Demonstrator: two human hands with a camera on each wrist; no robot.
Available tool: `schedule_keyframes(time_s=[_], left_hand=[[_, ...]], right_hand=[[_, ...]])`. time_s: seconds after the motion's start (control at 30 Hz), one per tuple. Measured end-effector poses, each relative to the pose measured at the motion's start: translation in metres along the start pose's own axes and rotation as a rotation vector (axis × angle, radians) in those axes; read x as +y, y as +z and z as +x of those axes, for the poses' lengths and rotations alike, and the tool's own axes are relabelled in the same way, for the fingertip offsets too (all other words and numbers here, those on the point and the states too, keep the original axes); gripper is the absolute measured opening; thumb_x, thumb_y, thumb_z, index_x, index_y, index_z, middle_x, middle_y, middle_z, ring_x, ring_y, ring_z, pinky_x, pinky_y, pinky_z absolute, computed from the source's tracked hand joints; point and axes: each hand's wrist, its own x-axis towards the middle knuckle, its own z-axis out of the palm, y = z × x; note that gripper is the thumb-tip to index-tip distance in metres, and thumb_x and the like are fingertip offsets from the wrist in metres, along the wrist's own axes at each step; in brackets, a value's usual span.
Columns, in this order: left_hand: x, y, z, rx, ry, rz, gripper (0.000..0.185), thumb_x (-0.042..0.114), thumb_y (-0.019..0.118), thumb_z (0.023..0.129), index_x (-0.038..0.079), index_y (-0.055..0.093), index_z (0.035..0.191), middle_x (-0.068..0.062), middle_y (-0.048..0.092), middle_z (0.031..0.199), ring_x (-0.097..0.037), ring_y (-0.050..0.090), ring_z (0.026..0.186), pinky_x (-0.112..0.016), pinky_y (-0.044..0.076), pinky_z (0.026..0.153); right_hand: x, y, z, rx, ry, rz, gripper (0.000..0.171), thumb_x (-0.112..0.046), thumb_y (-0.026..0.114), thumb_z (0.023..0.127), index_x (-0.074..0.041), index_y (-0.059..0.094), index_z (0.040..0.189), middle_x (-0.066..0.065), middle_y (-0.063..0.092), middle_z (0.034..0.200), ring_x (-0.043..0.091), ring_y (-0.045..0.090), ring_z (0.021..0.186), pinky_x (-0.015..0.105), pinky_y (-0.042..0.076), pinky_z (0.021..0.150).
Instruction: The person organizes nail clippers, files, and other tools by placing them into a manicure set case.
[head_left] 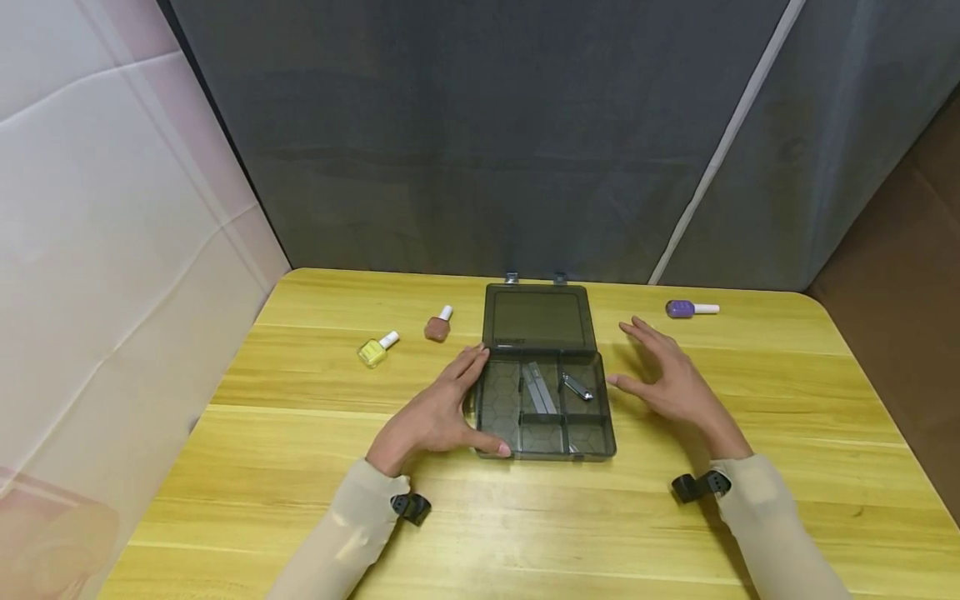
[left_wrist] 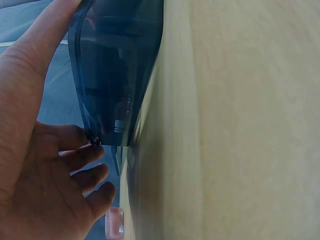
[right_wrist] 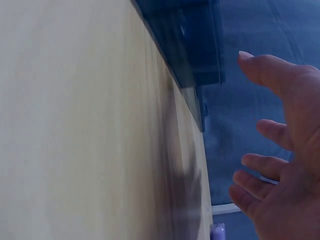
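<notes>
A dark see-through box [head_left: 556, 451] lies open on the yellow table [head_left: 300, 467], its lid [head_left: 536, 321] folded flat behind it. One compartment holds a metal nail file [head_left: 538, 387], another a nail clipper [head_left: 577, 387]. My left hand [head_left: 438, 412] rests against the box's left wall, thumb at the front corner and fingertips at the back corner. In the left wrist view the thumb lies along the box [left_wrist: 120, 65] while the left hand's [left_wrist: 45, 165] fingers stay loose. My right hand [head_left: 667, 379] hovers open just right of the box, fingers spread, touching nothing. The right wrist view shows the right hand [right_wrist: 280, 165] apart from the box [right_wrist: 190, 45].
A yellow nail polish bottle [head_left: 377, 350] and a brown one [head_left: 438, 327] lie left of the lid. A purple bottle [head_left: 684, 309] lies at the back right. Grey curtain stands behind the table, a pale wall on the left. Bare wood spreads in front of the box.
</notes>
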Motion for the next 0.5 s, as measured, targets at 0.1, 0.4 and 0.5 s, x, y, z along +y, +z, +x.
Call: schedule_keyframes(time_s=[0.1,0.4,0.5], left_hand=[[0.000,0.000,0.000,0.000,-0.003,-0.002,0.142,0.070,0.089,0.062,0.023,0.005,0.167,0.002,0.001,0.175,-0.021,0.006,0.162,-0.051,0.035,0.121],[0.001,0.000,0.000,0.004,-0.005,-0.004,0.142,0.070,0.089,0.062,0.023,0.005,0.167,0.000,0.002,0.175,-0.022,0.007,0.162,-0.051,0.036,0.121],[0.001,0.000,0.000,0.004,-0.006,-0.004,0.142,0.070,0.089,0.062,0.023,0.006,0.167,0.001,0.002,0.175,-0.022,0.007,0.162,-0.051,0.036,0.121]], right_hand=[[0.004,-0.003,0.004,0.010,0.025,0.002,0.086,-0.043,0.079,0.090,-0.017,0.036,0.161,0.017,0.023,0.170,0.049,0.022,0.154,0.074,0.020,0.118],[0.019,-0.011,0.015,0.085,0.063,0.015,0.087,-0.042,0.079,0.090,-0.011,0.037,0.159,0.020,0.027,0.168,0.049,0.025,0.153,0.072,0.023,0.117],[0.022,-0.013,0.018,0.104,0.074,0.018,0.086,-0.042,0.078,0.091,-0.010,0.037,0.159,0.021,0.030,0.167,0.049,0.027,0.152,0.070,0.025,0.118]])
